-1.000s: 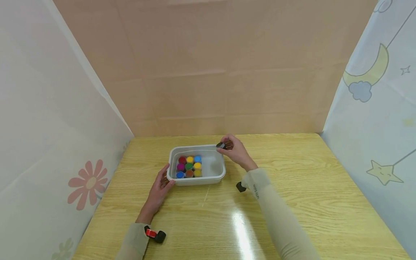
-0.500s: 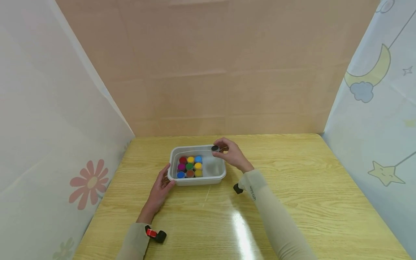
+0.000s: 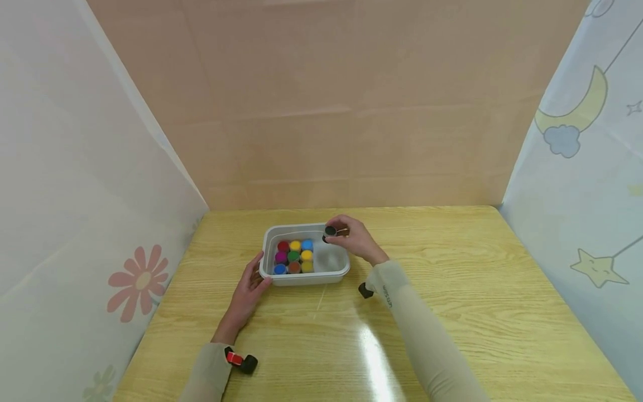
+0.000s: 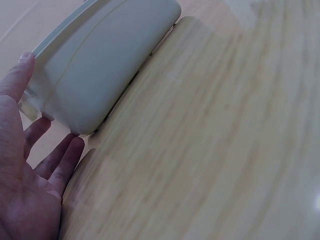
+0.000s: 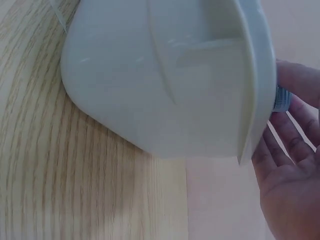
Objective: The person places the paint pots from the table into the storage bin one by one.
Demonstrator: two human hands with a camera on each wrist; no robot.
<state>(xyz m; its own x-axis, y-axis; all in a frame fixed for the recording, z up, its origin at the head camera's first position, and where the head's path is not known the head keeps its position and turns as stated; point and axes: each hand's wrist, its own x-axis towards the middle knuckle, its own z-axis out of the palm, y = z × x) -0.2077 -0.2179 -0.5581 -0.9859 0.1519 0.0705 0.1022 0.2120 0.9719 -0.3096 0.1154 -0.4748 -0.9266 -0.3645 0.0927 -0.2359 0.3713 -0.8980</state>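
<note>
A white plastic tub (image 3: 301, 281) sits near the far side of the table, with several small paint jars (image 3: 293, 257) in colored rows in its left part. My left hand (image 3: 247, 290) holds the tub's left end, thumb at the rim and fingertips against the side wall, as the left wrist view also shows. Above the tub's right part, my right hand (image 3: 355, 239) pinches a small dark paint jar (image 3: 330, 231) between thumb and fingers. In the right wrist view only the jar's ridged edge (image 5: 282, 99) shows past the rim.
The wooden table (image 3: 477, 290) spreads in front and to both sides. A brown sheet (image 3: 301, 111) hangs behind it, and patterned white walls (image 3: 603, 184) stand at left and right. Glare lies on the near tabletop.
My right hand has moved left and slightly down with the dark paint jar, from the tub's right rim to over its inside. The left hand stays on the tub.
</note>
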